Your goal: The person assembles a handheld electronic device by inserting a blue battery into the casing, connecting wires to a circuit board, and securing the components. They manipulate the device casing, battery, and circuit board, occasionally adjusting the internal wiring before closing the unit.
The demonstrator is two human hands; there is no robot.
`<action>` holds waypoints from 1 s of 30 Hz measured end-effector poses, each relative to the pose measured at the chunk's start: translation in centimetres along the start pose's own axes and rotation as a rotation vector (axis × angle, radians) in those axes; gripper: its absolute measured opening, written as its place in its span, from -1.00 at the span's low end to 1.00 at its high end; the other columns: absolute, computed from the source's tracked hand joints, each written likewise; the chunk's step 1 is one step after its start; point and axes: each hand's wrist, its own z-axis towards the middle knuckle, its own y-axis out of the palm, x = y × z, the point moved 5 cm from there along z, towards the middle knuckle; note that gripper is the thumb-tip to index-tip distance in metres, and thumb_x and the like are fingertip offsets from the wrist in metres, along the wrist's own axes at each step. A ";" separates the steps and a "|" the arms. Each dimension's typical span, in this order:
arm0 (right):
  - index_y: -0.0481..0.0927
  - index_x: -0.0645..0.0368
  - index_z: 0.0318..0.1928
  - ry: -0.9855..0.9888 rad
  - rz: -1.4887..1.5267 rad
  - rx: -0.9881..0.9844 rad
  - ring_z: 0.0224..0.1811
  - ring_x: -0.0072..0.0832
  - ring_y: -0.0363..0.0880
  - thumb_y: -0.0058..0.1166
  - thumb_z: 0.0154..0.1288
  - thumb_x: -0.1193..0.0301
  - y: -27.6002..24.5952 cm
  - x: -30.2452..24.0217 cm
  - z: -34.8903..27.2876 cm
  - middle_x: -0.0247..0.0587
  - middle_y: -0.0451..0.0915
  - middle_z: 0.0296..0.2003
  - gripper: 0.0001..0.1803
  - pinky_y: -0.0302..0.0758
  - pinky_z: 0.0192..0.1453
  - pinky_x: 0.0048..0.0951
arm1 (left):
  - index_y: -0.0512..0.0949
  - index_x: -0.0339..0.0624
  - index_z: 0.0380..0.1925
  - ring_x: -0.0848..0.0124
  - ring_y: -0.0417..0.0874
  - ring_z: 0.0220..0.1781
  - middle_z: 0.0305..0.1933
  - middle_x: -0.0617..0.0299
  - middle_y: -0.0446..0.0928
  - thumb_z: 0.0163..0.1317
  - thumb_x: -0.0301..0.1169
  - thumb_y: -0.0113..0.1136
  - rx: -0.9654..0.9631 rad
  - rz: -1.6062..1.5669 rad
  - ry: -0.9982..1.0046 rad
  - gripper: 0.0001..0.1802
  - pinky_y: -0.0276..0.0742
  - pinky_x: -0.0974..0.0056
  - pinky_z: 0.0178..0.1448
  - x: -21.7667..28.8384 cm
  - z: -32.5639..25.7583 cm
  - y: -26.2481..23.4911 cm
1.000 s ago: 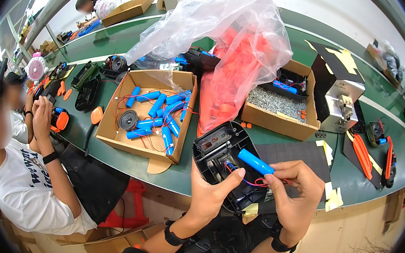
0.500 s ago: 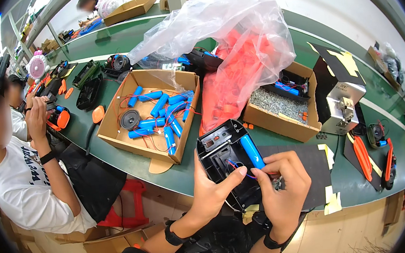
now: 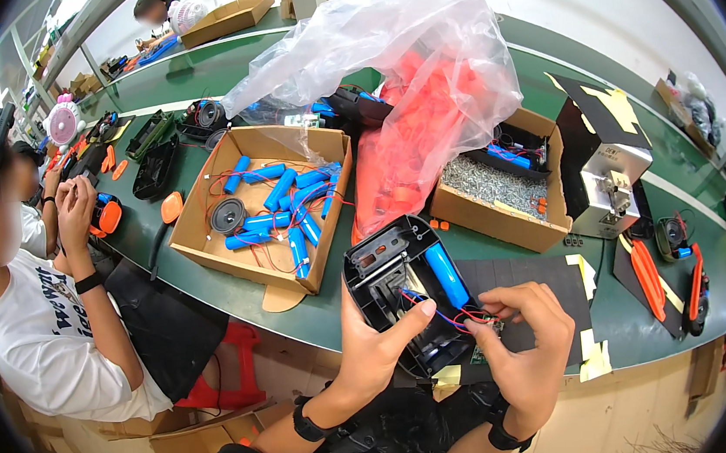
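Observation:
My left hand grips a black plastic housing from its left side, thumb laid over the open interior. A blue cylindrical battery sits along the right side inside it. Thin red and blue wires come out of the housing toward my right hand. The thumb and fingertips of that hand close around the red wires just off the housing's right edge. Partly hidden below the wires, a small green circuit board shows beside the housing.
A cardboard box holds several wired blue batteries and a speaker. Another box contains small screws and a black housing. Between them lies a plastic bag of red-orange parts. A metal fixture stands right; a co-worker sits left.
My right hand has moved right, away from the housing, drawing the red wires outward. The housing has shifted slightly left in my left hand. The co-worker's raised hands have dropped a little.

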 end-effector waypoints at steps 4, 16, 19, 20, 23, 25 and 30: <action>0.78 0.24 -0.23 -0.012 0.029 -0.004 -0.34 -0.31 0.64 0.48 -0.04 0.66 -0.1 -0.1 -0.2 -0.18 0.69 -0.38 -0.71 0.54 -0.23 -0.37 | 0.28 -0.19 0.37 0.44 0.69 0.15 0.18 0.15 0.58 0.26 -0.66 0.46 -0.006 0.004 -0.004 -0.25 0.67 0.26 0.23 0.1 0.0 0.0; 0.78 0.29 -0.24 -0.027 0.120 0.037 -0.36 -0.31 0.72 0.47 0.08 0.66 0.8 -0.6 -0.2 -0.10 0.75 -0.33 -0.80 0.59 -0.26 -0.39 | 0.25 -0.21 0.35 0.47 0.67 0.10 0.14 0.16 0.55 0.29 -0.61 0.44 -0.027 0.077 0.114 -0.29 0.68 0.28 0.17 0.1 0.0 0.2; 0.77 0.29 -0.26 -0.028 0.125 0.041 -0.37 -0.29 0.71 0.46 0.10 0.66 1.2 -0.7 -0.1 -0.10 0.74 -0.35 -0.82 0.59 -0.27 -0.38 | 0.25 -0.22 0.34 0.47 0.67 0.10 0.14 0.15 0.54 0.30 -0.61 0.44 -0.039 0.085 0.126 -0.29 0.67 0.28 0.17 0.0 0.3 0.2; 0.77 0.28 -0.27 -0.019 0.133 0.037 -0.38 -0.28 0.70 0.46 0.10 0.66 1.4 -0.9 0.0 -0.10 0.74 -0.35 -0.83 0.58 -0.28 -0.37 | 0.24 -0.22 0.34 0.47 0.67 0.10 0.14 0.15 0.54 0.30 -0.61 0.43 -0.041 0.087 0.128 -0.29 0.67 0.28 0.17 0.0 0.3 0.2; 0.76 0.27 -0.30 0.055 0.107 0.027 -0.40 -0.27 0.68 0.47 0.10 0.64 2.1 -1.4 -0.1 -0.12 0.73 -0.37 -0.85 0.58 -0.30 -0.36 | 0.24 -0.23 0.34 0.47 0.66 0.10 0.14 0.15 0.54 0.30 -0.61 0.43 -0.041 0.073 0.127 -0.29 0.66 0.29 0.18 0.0 0.2 0.3; 0.75 0.26 -0.29 -0.040 0.112 0.027 -0.42 -0.28 0.66 0.48 0.10 0.64 2.3 -1.1 0.0 -0.14 0.72 -0.38 -0.84 0.57 -0.32 -0.36 | 0.23 -0.23 0.34 0.47 0.66 0.10 0.14 0.15 0.54 0.31 -0.61 0.42 -0.039 0.086 0.134 -0.29 0.66 0.29 0.18 0.1 0.0 0.3; 0.77 0.23 -0.19 -0.058 0.106 -0.005 -0.42 -0.29 0.67 0.50 0.08 0.61 2.3 -1.3 -0.1 -0.12 0.74 -0.31 -0.75 0.58 -0.33 -0.39 | 0.23 -0.23 0.34 0.48 0.68 0.07 0.11 0.16 0.56 0.31 -0.61 0.42 -0.026 0.088 0.140 -0.30 0.65 0.29 0.17 -0.1 0.1 0.2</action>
